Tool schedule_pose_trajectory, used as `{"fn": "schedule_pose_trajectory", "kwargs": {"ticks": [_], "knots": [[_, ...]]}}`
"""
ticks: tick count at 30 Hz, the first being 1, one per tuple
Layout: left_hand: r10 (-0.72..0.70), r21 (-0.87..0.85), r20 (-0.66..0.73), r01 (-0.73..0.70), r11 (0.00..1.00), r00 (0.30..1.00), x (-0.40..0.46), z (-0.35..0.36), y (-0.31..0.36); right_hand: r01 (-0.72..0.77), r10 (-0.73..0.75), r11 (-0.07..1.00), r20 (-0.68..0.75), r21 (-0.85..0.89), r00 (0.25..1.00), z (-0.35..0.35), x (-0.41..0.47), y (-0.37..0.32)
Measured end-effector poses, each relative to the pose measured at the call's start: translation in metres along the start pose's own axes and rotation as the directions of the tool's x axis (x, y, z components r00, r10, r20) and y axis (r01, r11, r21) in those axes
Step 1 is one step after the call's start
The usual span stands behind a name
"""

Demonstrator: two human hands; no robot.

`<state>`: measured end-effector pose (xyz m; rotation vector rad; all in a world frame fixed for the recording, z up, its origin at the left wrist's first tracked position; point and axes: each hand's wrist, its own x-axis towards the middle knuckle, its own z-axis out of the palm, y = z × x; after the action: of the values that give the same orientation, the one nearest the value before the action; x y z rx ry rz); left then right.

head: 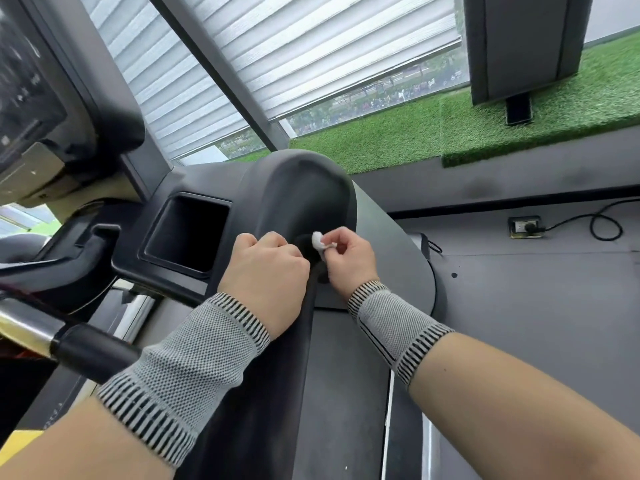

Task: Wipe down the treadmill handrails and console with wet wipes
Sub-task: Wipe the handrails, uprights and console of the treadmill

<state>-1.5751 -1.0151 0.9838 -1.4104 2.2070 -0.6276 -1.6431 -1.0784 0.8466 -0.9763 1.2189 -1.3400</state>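
The treadmill's dark right handrail [287,358] runs from the bottom of the view up to a rounded housing [308,188]. My left hand [265,271] grips the rail just below that housing, fingers curled round it. My right hand [349,259] pinches a small crumpled white wet wipe [318,241] and holds it against the rail's dark joint, right beside my left hand. The console screen [27,81] sits at the upper left, tilted and partly cut off. Both wrists wear grey knitted bands.
A rectangular cup pocket [187,233] opens in the console tray left of the rail. A black-and-metal grip bar [69,348] crosses the lower left. Beyond lie a window with blinds [311,46], artificial grass [450,133], a floor socket with a cable [524,227] and a dark panel [523,46].
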Motion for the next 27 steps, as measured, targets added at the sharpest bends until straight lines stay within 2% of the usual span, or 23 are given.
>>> {"fn": "schedule_pose_trajectory", "kwargs": {"ticks": [4,9,11,14,18,22,24,27], "knots": [[-0.014,0.009,0.013,0.014,1.000,1.000,-0.002,-0.003,-0.001,-0.046,0.047,0.999,0.043,-0.010,0.998,0.009,-0.014,0.008],[-0.032,-0.004,0.051,0.032,0.999,0.998,-0.005,-0.007,-0.002,-0.126,0.109,0.990,0.245,0.058,0.963,-0.008,-0.043,0.027],[-0.032,-0.021,0.054,0.033,0.999,0.998,-0.008,-0.009,-0.003,-0.119,0.095,0.987,0.208,0.104,0.973,-0.009,-0.041,0.020],[-0.050,-0.049,0.053,0.052,0.997,0.997,-0.012,-0.012,-0.005,-0.024,-0.002,0.980,0.132,0.199,0.991,-0.003,-0.036,0.004],[-0.045,-0.030,0.044,0.046,0.998,0.998,-0.016,-0.010,-0.007,0.087,-0.102,0.992,0.188,0.087,0.977,0.001,-0.050,0.015],[-0.037,-0.009,0.034,0.037,0.999,0.999,-0.018,-0.008,-0.005,0.086,-0.048,0.991,0.338,-0.099,0.940,-0.006,-0.063,0.039],[-0.027,0.003,0.039,0.027,1.000,0.999,-0.019,-0.008,-0.003,0.061,-0.027,0.992,0.297,-0.107,0.954,-0.011,-0.060,0.038],[-0.020,-0.004,0.037,0.020,1.000,0.999,-0.021,-0.008,-0.001,0.041,-0.050,0.996,0.124,0.073,0.991,-0.010,-0.052,0.018]]}}
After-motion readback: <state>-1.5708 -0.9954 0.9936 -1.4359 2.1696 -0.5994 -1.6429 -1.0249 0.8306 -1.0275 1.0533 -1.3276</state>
